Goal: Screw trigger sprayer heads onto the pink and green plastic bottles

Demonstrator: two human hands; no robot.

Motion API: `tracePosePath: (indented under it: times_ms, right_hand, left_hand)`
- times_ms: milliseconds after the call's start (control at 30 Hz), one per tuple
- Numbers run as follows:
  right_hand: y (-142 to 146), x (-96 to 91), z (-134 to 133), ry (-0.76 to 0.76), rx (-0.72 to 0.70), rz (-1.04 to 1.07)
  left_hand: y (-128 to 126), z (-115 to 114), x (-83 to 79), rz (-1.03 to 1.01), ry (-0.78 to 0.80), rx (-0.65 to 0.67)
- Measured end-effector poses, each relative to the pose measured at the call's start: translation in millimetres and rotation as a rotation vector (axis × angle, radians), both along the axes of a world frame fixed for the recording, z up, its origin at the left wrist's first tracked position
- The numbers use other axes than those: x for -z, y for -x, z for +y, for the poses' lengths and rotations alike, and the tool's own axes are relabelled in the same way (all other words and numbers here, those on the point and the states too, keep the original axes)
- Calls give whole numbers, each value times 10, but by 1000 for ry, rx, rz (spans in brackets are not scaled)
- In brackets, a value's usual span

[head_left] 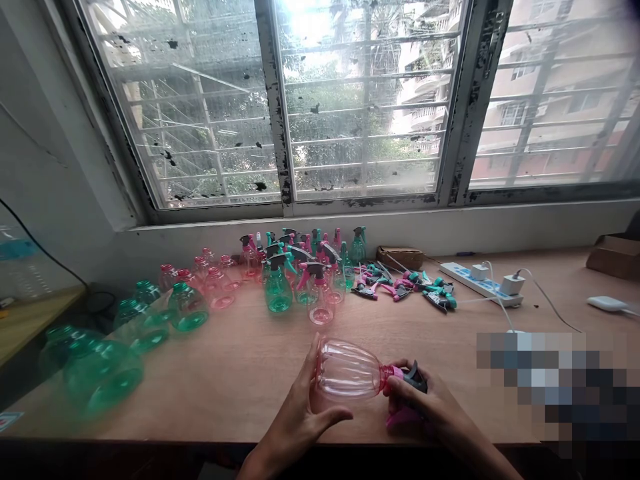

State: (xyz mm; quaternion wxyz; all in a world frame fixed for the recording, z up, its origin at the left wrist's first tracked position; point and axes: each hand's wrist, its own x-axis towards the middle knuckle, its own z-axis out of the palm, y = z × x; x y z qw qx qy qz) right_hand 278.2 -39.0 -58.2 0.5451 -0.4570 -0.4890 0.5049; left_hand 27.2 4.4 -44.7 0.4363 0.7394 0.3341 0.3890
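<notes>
A clear pink spray bottle [349, 369] lies sideways in front of me, above the table's front edge. My right hand [417, 393] is closed round its neck and the black-and-pink spray head [414, 377], which sits on the bottle's mouth. The pink trigger part hangs below these fingers, partly hidden. Against the bottle's base, my left hand [306, 400] cups it from the left. Its thumb stands out below the bottle, while most of its fingers are hidden behind the base.
Headless green bottles [103, 373] and pink bottles [219, 288] stand at the left. Several bottles with spray heads [279, 287] are grouped at the back middle. Loose spray heads [400, 283] lie beside them. A white power strip [480, 283] with cables lies right; a brown box [615, 255] sits beyond.
</notes>
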Motion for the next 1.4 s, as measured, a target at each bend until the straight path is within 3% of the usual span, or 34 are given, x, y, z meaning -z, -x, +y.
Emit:
tracePosePath:
  times_ms: [333,633,1400]
  right_hand:
    - [-10,31,11,9,12,51]
    - [-6,79,15,19,-15,21]
    - [1,13,-12,18,-18,53]
  left_hand:
    - [4,2,25,35,-75,-3]
    - [-8,-12,-59,105,0,-7]
    - [-12,1,-28,91,-38,-34]
